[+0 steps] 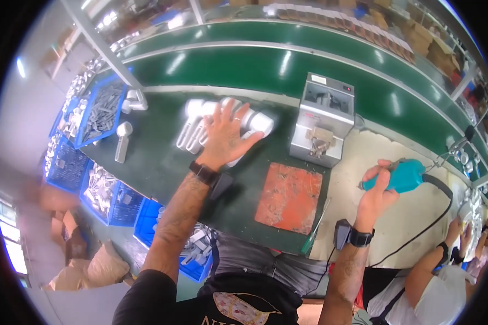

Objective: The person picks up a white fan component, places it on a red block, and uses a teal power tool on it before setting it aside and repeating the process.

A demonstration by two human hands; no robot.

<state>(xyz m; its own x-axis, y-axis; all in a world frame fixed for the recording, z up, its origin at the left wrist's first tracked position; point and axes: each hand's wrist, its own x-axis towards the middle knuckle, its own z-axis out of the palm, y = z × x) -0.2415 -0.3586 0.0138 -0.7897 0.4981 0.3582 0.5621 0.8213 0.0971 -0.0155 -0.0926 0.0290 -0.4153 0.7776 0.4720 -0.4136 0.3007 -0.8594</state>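
Pieces with white handles [194, 108] lie at the frame's upper centre beneath our left hand [225, 140], its fingers spread; at centre right, our right hand [378, 193] grips a teal corded tool [406, 176].

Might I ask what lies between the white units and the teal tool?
The head view shows green tabletop, the grey machine, then pale sheet.
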